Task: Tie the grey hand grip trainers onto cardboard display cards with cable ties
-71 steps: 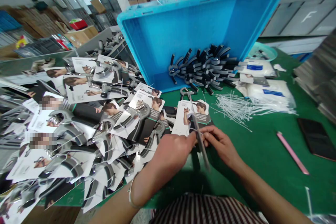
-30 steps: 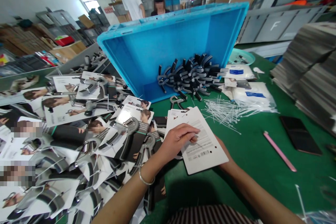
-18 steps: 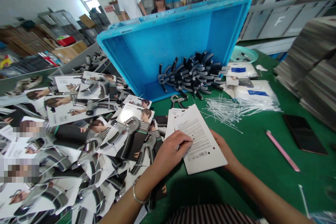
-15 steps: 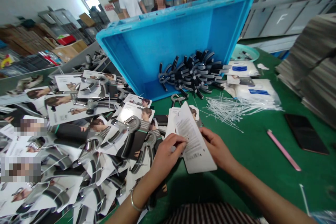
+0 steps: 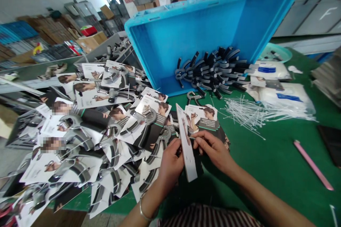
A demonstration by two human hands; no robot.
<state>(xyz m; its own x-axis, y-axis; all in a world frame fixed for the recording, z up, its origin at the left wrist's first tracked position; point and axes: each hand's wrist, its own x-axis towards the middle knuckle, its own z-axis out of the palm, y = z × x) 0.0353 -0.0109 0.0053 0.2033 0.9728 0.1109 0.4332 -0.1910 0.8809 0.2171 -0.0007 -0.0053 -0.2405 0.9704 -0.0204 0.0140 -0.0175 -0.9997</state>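
My left hand (image 5: pixel 172 161) is closed on the edge of a printed backing card (image 5: pixel 187 152), held upright and nearly edge-on to me. On the card's right side, my right hand (image 5: pixel 210 147) has thumb and fingers pinched close to its printed face. What sits in that pinch, if anything, is too small to make out. Just beyond lies a stack of similar cards (image 5: pixel 213 122), partly behind my right hand. To the left, a heap of hand grips fastened on cards (image 5: pixel 144 124) spreads over the table. Loose white cable ties (image 5: pixel 243 115) lie right of the card stack.
A blue crate (image 5: pixel 191 32) lies tipped towards me, with black-grey hand grips (image 5: pixel 213 69) inside. Bags of cable ties (image 5: pixel 287 94), a pink stick-like object (image 5: pixel 313 165) and a dark phone (image 5: pixel 330 143) lie to the right. Two people stand behind the crate.
The card has turned from showing its text side to nearly edge-on. My left hand now grips its edge, and my right hand has come round to its printed face. The view has shifted left.
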